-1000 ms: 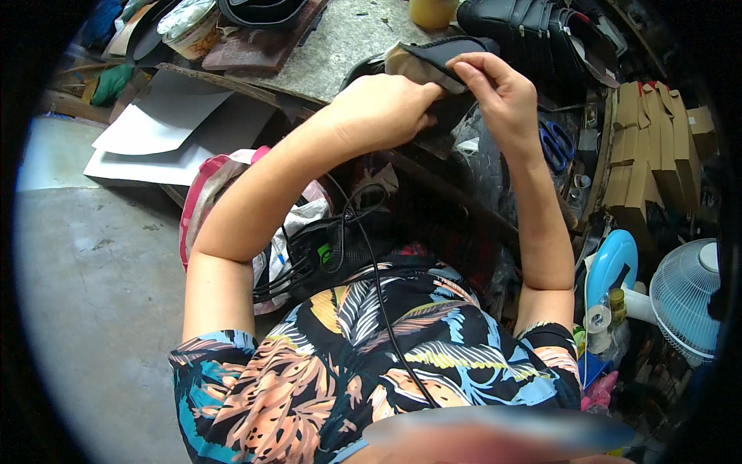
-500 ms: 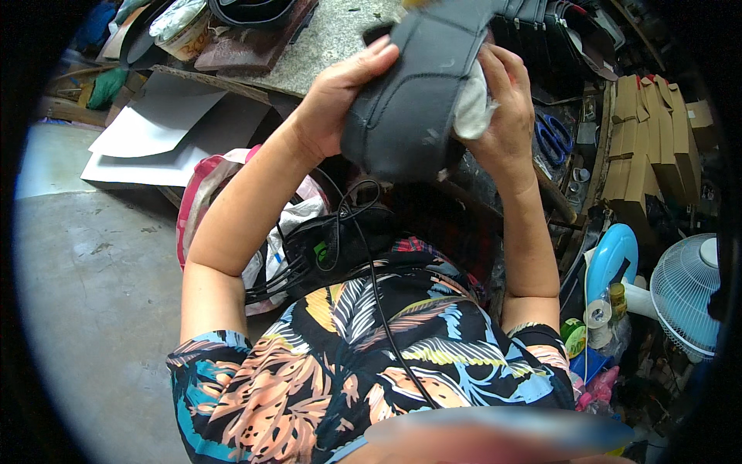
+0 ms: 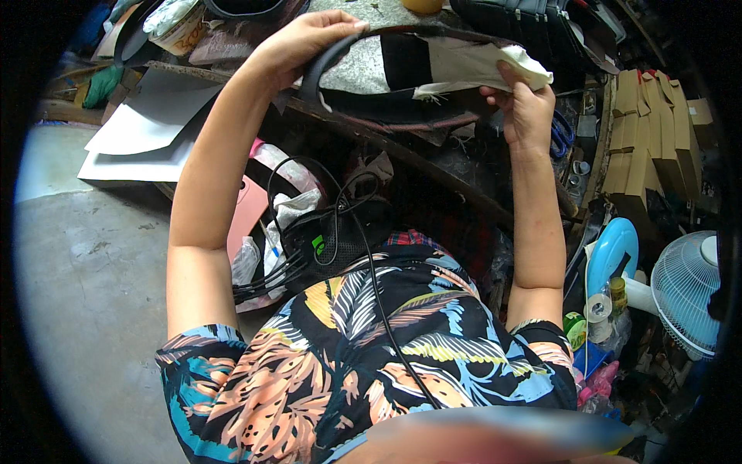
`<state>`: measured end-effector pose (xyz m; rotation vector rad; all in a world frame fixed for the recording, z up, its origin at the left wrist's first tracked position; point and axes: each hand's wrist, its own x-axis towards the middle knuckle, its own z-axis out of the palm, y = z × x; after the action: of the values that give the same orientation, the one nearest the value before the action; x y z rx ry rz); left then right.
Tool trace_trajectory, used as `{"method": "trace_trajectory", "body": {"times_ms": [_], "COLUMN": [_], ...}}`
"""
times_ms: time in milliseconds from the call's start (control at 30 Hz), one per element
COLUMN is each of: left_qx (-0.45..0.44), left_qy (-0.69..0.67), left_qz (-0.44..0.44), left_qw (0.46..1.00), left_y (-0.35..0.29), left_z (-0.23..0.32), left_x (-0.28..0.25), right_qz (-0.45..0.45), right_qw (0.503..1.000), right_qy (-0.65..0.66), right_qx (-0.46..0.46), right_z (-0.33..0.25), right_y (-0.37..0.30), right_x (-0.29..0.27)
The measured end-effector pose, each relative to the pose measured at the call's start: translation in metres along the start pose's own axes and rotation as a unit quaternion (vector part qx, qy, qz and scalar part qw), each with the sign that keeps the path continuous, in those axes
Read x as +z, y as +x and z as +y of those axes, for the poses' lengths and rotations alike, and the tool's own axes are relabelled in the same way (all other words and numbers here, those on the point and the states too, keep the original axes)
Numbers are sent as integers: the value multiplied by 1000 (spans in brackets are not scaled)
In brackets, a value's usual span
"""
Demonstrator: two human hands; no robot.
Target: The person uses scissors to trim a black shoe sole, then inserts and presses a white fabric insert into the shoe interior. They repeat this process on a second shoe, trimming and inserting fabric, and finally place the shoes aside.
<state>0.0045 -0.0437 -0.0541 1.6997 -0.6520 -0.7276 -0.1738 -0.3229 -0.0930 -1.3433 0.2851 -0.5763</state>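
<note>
A black leather-like band, bent into a loop with a pale fabric lining inside, is stretched between my hands above the bench edge. My left hand pinches its left end, fingers over the upper rim. At its right end my right hand is closed around the edge and a crumpled white cloth. Loose threads hang from the pale lining near the middle. Whether the white cloth is separate or part of the lining, I cannot tell.
Behind the loop lies a grey speckled worktop. White sheets lean at the left. Folded cardboard, blue-handled scissors and a fan are at the right. A black cable runs down my front.
The band has turned from showing its stitched outer face to showing its open, lined inside. My hands have moved farther apart, the left one up and left, the right one slightly right.
</note>
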Motion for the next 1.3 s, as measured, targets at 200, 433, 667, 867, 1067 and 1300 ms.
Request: {"method": "trace_trajectory", "body": {"times_ms": [200, 433, 667, 867, 1067, 1300], "left_qx": [336, 171, 125, -82, 117, 176], "left_qy": [279, 413, 518, 518, 597, 448], "left_qz": [323, 84, -50, -130, -98, -49], "left_qw": [840, 891, 845, 841, 787, 875], "left_y": [-12, 12, 49, 48, 86, 80], "left_z": [32, 28, 11, 62, 24, -9], "left_x": [32, 88, 65, 23, 67, 67], "right_qz": [10, -65, -11, -150, -152, -50], "right_qw": [989, 994, 960, 961, 881, 746], "right_qy": [-145, -71, -275, -230, -443, -646], "right_qx": [7, 52, 41, 35, -63, -152], "right_z": [14, 13, -6, -6, -12, -32], "right_y": [14, 15, 12, 3, -15, -43], "right_x": [2, -4, -46, -9, 23, -19]}}
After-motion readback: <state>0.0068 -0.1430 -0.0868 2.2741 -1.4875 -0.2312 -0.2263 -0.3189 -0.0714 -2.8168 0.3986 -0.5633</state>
